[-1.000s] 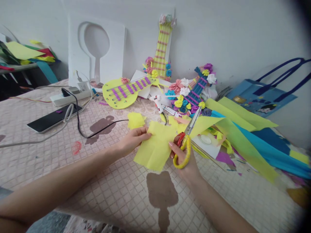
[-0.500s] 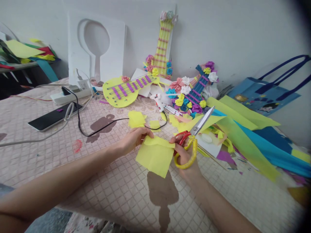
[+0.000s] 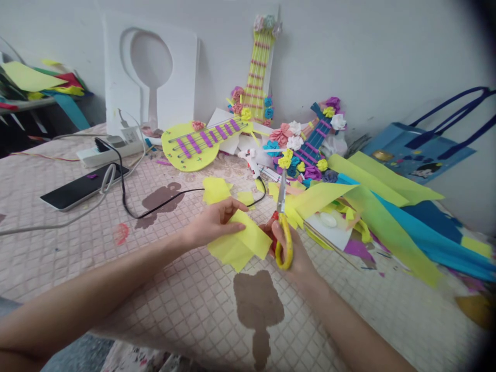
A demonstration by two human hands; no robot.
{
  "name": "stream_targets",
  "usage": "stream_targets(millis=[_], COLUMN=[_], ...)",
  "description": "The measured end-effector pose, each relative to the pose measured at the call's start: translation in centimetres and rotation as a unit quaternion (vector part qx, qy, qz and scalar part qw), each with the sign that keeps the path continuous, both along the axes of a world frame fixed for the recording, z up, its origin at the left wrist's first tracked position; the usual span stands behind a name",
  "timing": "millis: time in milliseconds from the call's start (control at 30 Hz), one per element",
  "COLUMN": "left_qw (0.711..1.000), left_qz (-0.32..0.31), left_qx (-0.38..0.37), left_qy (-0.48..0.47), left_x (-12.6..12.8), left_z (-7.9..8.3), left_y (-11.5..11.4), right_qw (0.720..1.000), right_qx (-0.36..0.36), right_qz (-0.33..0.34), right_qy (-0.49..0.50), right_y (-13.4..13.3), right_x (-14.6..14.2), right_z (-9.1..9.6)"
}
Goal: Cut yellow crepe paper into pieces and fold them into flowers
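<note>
Between my hands is a square of yellow crepe paper point(image 3: 236, 248), with a folded layer lying slanted across its upper part. My left hand point(image 3: 213, 221) pinches its upper left edge between thumb and fingers. In my right hand point(image 3: 292, 253) are scissors point(image 3: 285, 237) with yellow and red handles, their blades closed and pointing away from me. The right fingertips are close to the paper's right edge; whether they grip it is hidden. Small yellow paper pieces point(image 3: 216, 189) lie just beyond my left hand.
A white glue gun point(image 3: 251, 161) with a black cord lies behind my hands. Decorated paper guitars point(image 3: 197, 147) stand and lie by the wall. Yellow and blue crepe sheets point(image 3: 403, 232) spread on the right, near a blue bag point(image 3: 422, 150). A phone point(image 3: 83, 187) and power strip point(image 3: 110, 152) are left.
The paper has turned and its top layer now slants down to the right. The scissors have swung from pointing right to pointing straight away. My left thumb now lies over the paper.
</note>
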State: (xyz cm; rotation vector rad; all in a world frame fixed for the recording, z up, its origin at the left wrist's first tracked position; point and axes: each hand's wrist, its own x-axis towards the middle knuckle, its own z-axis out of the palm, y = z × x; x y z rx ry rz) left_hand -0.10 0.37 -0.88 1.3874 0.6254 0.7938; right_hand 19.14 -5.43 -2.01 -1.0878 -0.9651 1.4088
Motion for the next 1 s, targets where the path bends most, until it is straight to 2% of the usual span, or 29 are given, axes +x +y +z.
stream_targets(millis=[133,400,600,767,1000], left_qw=[1.000,0.996,0.988,0.986,0.986], left_qz=[-0.020,-0.033,-0.002,-0.003,0.001], left_qx=[-0.007,-0.072,-0.061,-0.028,-0.009], left_qy=[-0.006,0.035,0.142,0.167,0.169], left_x=[0.0,-0.3,-0.2,-0.6,-0.6], left_z=[-0.2,1.2,1.3,1.0,1.7], left_y=[0.0,0.0,-0.2,0.1,-0.1], right_qw=[0.999,0.999,0.999,0.999,0.997], right_qx=[-0.038,-0.018,0.004,-0.021,-0.032], right_qz=[0.022,0.002,0.024,0.042,0.065], right_qy=[-0.029,-0.044,-0.044,-0.024,-0.037], right_y=[-0.2,-0.7,-1.2,-1.2,-1.0], right_x=[-0.2,-0.4,-0.9,-0.9,-0.4], right_z=[-0.3,-0.1,0.5,1.0,1.2])
